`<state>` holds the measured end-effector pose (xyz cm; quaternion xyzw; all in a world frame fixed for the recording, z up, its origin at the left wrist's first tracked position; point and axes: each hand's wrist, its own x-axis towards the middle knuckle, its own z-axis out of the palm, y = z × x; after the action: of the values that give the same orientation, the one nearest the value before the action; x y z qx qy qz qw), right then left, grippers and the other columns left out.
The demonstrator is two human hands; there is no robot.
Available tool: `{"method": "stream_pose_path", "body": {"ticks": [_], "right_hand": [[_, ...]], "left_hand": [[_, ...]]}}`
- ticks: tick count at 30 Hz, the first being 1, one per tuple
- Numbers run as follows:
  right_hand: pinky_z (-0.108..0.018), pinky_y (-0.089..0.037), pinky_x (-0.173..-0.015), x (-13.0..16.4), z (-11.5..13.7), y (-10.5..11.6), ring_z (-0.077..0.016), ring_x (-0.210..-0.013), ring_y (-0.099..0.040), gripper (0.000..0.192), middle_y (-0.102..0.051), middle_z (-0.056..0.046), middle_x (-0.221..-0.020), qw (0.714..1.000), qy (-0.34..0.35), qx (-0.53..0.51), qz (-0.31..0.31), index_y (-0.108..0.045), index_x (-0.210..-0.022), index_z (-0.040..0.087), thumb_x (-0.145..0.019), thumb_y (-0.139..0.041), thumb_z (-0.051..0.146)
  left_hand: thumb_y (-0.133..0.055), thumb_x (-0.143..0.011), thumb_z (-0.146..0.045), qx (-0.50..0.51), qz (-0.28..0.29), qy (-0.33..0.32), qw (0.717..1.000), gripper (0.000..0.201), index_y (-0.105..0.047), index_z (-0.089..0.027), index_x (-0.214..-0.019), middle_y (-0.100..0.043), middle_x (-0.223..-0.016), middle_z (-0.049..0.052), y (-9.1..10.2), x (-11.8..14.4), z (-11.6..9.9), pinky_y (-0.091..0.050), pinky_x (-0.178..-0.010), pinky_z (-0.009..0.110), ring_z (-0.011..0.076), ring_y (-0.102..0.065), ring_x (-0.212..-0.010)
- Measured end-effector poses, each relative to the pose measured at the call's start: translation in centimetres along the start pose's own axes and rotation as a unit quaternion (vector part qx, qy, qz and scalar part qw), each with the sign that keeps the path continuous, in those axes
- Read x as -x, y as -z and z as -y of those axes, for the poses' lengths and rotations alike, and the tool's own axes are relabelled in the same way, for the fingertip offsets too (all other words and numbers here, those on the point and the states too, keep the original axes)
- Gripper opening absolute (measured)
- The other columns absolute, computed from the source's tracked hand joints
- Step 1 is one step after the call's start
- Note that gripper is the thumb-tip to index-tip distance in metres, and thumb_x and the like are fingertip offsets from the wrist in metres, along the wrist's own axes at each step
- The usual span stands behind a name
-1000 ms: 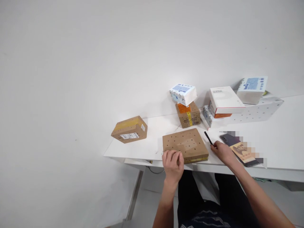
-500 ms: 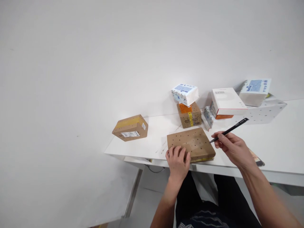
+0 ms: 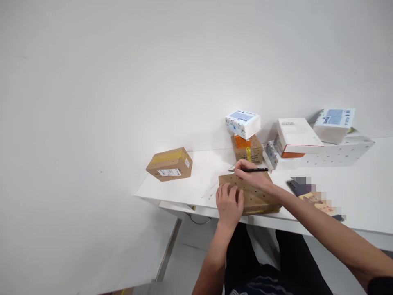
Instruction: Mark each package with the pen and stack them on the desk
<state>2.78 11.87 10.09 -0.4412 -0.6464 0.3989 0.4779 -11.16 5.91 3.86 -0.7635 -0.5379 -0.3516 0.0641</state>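
Pen (image 3: 249, 169) level in right hand (image 3: 252, 177)

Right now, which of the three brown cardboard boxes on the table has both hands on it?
The flat brown box dotted with holes, at the table's near edge. The left hand presses on it, and the right hand, holding a black pen, rests over it. The other two sit untouched.

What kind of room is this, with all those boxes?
Probably a packing or parcel-sorting spot. A plain white table holds taped cardboard parcels with labels, and the right hand holds a pen over a flat brown box.
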Motion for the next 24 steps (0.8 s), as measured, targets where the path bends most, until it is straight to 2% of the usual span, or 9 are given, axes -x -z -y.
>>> {"method": "stream_pose_path", "body": {"ticks": [3,6,11,24], "right_hand": [[-0.025,-0.039,-0.059,-0.7,-1.4,-1.5,-0.0127,-0.063,-0.050,0.010,-0.054,0.004,-0.065,0.998,-0.016,0.033,0.041,-0.050,-0.071,0.022,-0.079,-0.045,0.027],[-0.026,-0.039,-0.061,-0.8,-2.7,-2.4,-0.0132,-0.065,-0.049,0.012,-0.055,0.003,-0.066,0.997,-0.021,0.062,0.050,-0.050,-0.068,0.021,-0.077,-0.045,0.026],[-0.027,-0.036,-0.062,-0.6,-3.6,-2.6,-0.0130,-0.065,-0.046,0.014,-0.052,0.004,-0.064,0.995,-0.014,0.092,0.041,-0.047,-0.065,0.021,-0.078,-0.046,0.027],[-0.025,-0.036,-0.062,-1.0,-4.1,-3.0,-0.0126,-0.064,-0.046,0.016,-0.054,0.004,-0.064,0.991,-0.013,0.118,0.059,-0.049,-0.067,0.021,-0.080,-0.045,0.030]], "left_hand": [[-0.053,-0.088,-0.030,-0.008,0.019,0.014,1.000,0.016,-0.060,-0.019,-0.097,-0.057,-0.105,0.011,-0.3,0.0,0.0,-0.047,-0.087,0.040,0.0246,-0.055,-0.100],[-0.053,-0.087,-0.029,-0.011,0.032,0.026,0.999,0.017,-0.058,-0.018,-0.099,-0.056,-0.104,0.012,-0.4,0.1,0.0,-0.049,-0.083,0.038,0.0243,-0.057,-0.097],[-0.051,-0.087,-0.026,-0.005,0.020,0.023,1.000,0.016,-0.056,-0.017,-0.100,-0.057,-0.106,0.014,-0.6,0.3,0.2,-0.049,-0.083,0.038,0.0254,-0.057,-0.100],[-0.054,-0.086,-0.022,-0.005,0.010,0.024,1.000,0.014,-0.054,-0.018,-0.099,-0.058,-0.105,0.012,-0.6,0.3,0.2,-0.051,-0.085,0.038,0.0254,-0.057,-0.105]]}}
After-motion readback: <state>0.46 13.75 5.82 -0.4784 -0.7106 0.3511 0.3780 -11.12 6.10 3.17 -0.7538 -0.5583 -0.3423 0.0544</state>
